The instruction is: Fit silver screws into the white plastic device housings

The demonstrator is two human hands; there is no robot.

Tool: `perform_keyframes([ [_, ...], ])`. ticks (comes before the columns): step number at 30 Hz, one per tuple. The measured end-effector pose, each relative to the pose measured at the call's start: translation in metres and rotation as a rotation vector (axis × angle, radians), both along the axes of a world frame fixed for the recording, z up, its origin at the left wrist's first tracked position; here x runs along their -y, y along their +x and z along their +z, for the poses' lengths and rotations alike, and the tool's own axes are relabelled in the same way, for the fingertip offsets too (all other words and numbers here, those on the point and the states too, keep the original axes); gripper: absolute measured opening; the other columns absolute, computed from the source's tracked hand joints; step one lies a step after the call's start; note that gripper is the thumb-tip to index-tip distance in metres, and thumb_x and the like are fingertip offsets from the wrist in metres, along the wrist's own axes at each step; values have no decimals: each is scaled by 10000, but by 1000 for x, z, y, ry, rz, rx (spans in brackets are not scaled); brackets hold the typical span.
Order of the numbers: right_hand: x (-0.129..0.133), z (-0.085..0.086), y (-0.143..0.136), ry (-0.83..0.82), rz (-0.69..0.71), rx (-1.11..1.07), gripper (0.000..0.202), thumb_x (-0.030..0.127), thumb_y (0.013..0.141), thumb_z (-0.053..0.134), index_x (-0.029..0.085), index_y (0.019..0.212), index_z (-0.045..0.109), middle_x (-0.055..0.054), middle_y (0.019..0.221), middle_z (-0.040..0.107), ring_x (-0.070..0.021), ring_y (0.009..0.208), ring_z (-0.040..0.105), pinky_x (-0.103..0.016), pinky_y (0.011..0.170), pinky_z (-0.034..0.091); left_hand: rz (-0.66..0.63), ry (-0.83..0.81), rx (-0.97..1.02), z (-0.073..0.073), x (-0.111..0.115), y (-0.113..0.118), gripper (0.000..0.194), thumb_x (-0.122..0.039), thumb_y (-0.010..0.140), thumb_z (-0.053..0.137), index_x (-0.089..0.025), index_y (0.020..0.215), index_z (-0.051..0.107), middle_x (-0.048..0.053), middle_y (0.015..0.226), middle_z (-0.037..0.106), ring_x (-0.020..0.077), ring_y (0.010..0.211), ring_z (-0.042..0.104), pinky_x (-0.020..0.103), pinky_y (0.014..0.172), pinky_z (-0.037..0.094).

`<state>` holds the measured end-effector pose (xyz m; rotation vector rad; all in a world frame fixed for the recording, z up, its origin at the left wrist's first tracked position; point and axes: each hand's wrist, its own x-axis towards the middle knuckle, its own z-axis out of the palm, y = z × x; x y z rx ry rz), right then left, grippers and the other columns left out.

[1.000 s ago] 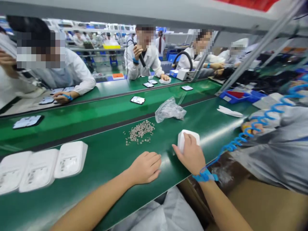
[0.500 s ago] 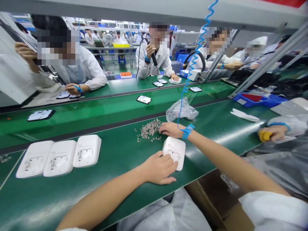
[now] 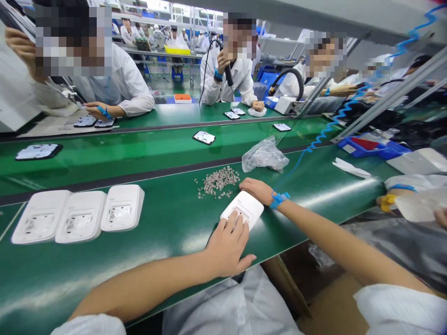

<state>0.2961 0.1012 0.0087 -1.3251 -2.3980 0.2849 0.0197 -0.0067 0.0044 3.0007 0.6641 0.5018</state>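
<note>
The left hand's (image 3: 228, 246) fingers lie slightly apart, thumb out, over the recessed face of a white, rounded-square plastic housing (image 3: 247, 200), seemingly steadying it against the dark-green worktop (image 3: 171, 218). The right hand (image 3: 256, 190) curls at its far edge; whether those fingertips hold anything cannot be told. Just beyond lies a loose pile of small silver metal pieces (image 3: 219, 181), presumably spread for easy picking. Leftward, three similar housings (image 3: 81, 216) form a row, perhaps leaving working room.

White device (image 3: 249, 204) shifted leftward since a second ago and turned askew, left hand (image 3: 228, 242) now with fingers on its face, right hand (image 3: 257, 190) now beyond it, near the metal pieces (image 3: 220, 181).
</note>
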Motion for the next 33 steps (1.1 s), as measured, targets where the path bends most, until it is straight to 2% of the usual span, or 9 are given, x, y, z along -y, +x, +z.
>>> perform_keyframes([
  [3, 17, 9, 8, 25, -154, -130, 272, 326, 1036, 336, 188, 998, 567, -79, 900, 624, -205, 815, 600, -337, 744, 502, -55, -99, 91, 3, -11, 0, 745, -663, 948, 415, -89, 1420, 467, 220, 1451, 532, 404, 1447, 352, 586, 1087, 271],
  [5, 34, 25, 5, -50, -227, -308, 225, 398, 1025, 407, 197, 1062, 502, -55, 875, 627, -180, 726, 592, -304, 641, 491, -82, -180, 196, 4, -19, 1, 623, -630, 931, 473, -152, 1324, 545, 162, 1318, 641, 355, 1353, 479, 579, 1076, 283],
  [8, 66, 56, -17, -390, -241, -659, 397, 475, 903, 682, 220, 1088, 440, -16, 840, 642, -155, 672, 590, -253, 572, 460, 47, -221, 479, 6, -28, 3, 391, -499, 934, 513, -181, 1136, 619, 111, 1102, 705, 264, 1075, 630, 481, 973, 368],
  [11, 88, 80, -50, -701, -174, -758, 440, 458, 825, 804, 215, 981, 471, 5, 781, 631, -150, 698, 601, -243, 601, 460, 203, -187, 674, 8, -33, 4, 299, -421, 970, 517, -184, 1114, 630, 84, 1026, 691, 214, 961, 632, 410, 879, 386],
  [17, 80, 75, -80, -1020, -112, -890, 502, 477, 740, 888, 194, 894, 503, 84, 587, 518, -66, 488, 406, -181, 469, 297, 66, -332, 686, 7, -39, 2, 241, -317, 1046, 440, -196, 1063, 647, 31, 985, 728, 151, 897, 652, 344, 844, 396],
  [22, 78, 72, -78, -823, -124, -798, 394, 501, 803, 820, 180, 884, 606, -23, 777, 668, -142, 643, 603, -251, 562, 476, 180, -452, 774, 8, -41, 2, 169, -291, 991, 515, -188, 960, 646, 5, 858, 712, 130, 779, 636, 297, 778, 443],
  [28, 87, 73, -71, -69, 111, -246, 194, 297, 1026, 534, 217, 985, 706, -55, 977, 742, -211, 909, 691, -342, 827, 558, 218, -512, 753, 8, -40, 4, 147, -285, 980, 503, -206, 959, 624, -17, 794, 666, 132, 732, 599, 293, 763, 460],
  [30, 86, 70, -66, 26, 103, -117, 230, 264, 1045, 471, 209, 1029, 693, -70, 1015, 738, -220, 923, 694, -343, 827, 565, 241, -485, 724, 5, -35, 5, 158, -285, 975, 493, -197, 1055, 597, 22, 910, 670, 162, 824, 609, 335, 814, 456],
  [33, 82, 67, -60, 45, 63, 17, 256, 243, 1047, 423, 192, 1044, 674, -87, 1015, 723, -220, 877, 686, -339, 772, 569, 165, -262, 624, 1, -24, 5, 421, -339, 930, 519, -146, 1301, 471, 153, 1186, 603, 270, 1066, 568, 434, 880, 431],
])
